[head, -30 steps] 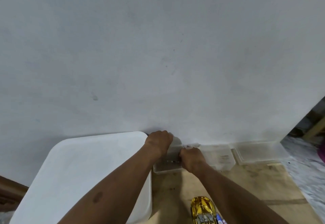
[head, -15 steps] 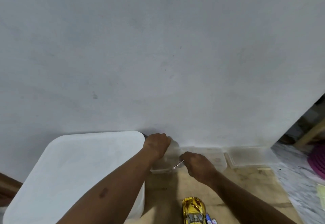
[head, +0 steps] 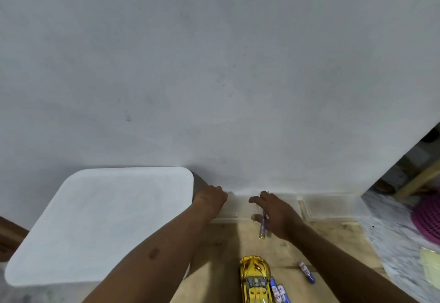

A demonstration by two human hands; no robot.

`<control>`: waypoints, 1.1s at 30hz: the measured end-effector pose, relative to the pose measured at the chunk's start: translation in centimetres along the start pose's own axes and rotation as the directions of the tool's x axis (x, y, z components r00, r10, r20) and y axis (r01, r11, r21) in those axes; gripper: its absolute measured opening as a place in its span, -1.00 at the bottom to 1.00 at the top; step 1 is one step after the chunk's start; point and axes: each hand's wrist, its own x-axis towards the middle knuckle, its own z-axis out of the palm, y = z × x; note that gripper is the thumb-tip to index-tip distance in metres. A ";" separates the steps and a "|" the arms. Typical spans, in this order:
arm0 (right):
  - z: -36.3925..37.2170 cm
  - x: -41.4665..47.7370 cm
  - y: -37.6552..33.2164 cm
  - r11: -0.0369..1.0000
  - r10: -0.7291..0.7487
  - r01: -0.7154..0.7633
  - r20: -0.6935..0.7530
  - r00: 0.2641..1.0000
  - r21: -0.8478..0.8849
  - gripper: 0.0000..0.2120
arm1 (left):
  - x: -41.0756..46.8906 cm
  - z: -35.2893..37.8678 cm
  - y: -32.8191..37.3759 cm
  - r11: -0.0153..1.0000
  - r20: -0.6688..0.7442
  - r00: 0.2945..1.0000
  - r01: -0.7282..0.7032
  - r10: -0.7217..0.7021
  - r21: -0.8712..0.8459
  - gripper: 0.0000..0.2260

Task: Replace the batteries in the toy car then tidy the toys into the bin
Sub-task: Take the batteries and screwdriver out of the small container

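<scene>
A gold toy car (head: pixel 254 279) lies on the wooden tabletop at the bottom centre, nose pointing away from me. Blue batteries (head: pixel 279 291) lie against its right side, and one more battery (head: pixel 307 275) lies further right. My right hand (head: pixel 277 212) pinches a small screwdriver (head: pixel 262 227) with a clear purple handle just above the table, at the front of a small clear plastic box (head: pixel 234 208) by the wall. My left hand (head: pixel 209 199) grips that box's left end with curled fingers.
A large white bin with a closed lid (head: pixel 102 224) stands at the left, under my left forearm. The clear box's lid (head: pixel 326 206) lies flat to the right against the grey wall. A pink basket (head: pixel 427 219) sits at the far right on a marble surface.
My right hand has lifted the screwdriver out of the clear box and drawn it back towards me. My left hand has stayed on the box. The view has tilted down, showing the batteries.
</scene>
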 end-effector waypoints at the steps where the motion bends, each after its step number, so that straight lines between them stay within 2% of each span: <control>1: 0.0 0.4 -0.2 0.999 0.014 -0.012 0.050 0.999 -0.042 -0.60 | 0.0 0.4 0.2 1.000 0.025 1.000 -0.002 0.002 0.021 -0.63; 4: 0.1 1.3 -0.8 0.994 0.035 -0.023 0.116 0.993 -0.103 -0.63 | 0.1 0.8 0.3 0.999 0.066 0.998 0.000 -0.003 0.037 -0.58; 8: 0.5 1.3 -1.2 0.995 0.081 -0.073 0.118 0.990 -0.073 -0.65 | -0.1 0.5 0.1 1.000 0.037 0.999 -0.011 0.011 0.011 -0.63; 15: -0.7 -1.4 -1.1 0.972 0.178 -0.190 0.094 0.980 0.139 -0.83 | -1.8 -0.2 1.4 0.999 0.015 1.000 0.005 -0.004 -0.052 -0.71; 19: -1.5 -5.2 -1.3 0.941 0.203 -0.220 0.089 0.975 0.258 -0.75 | -3.6 -0.6 2.9 0.990 -0.008 1.000 -0.013 0.012 -0.142 -0.72; 22: -2.1 -7.9 -1.3 0.926 0.232 -0.260 0.131 0.964 0.272 -0.72 | -5.1 -0.1 4.3 0.977 0.005 1.000 -0.027 0.028 -0.213 -0.68; 26: -2.4 -11.3 -1.3 0.885 0.294 -0.333 0.163 0.942 0.325 -0.89 | -8.2 -0.1 6.4 0.958 0.022 0.999 -0.030 0.038 -0.284 -0.66; 30: -2.4 -15.3 -2.0 0.906 0.358 -0.376 0.123 0.926 0.193 -0.89 | -11.4 0.9 8.8 0.935 0.046 0.998 -0.016 0.034 -0.354 -0.65; 33: -1.7 -18.3 -2.1 0.863 0.486 -0.501 0.165 0.858 0.062 -0.87 | -13.0 2.3 10.5 0.864 0.080 0.995 -0.008 0.056 -0.504 -0.68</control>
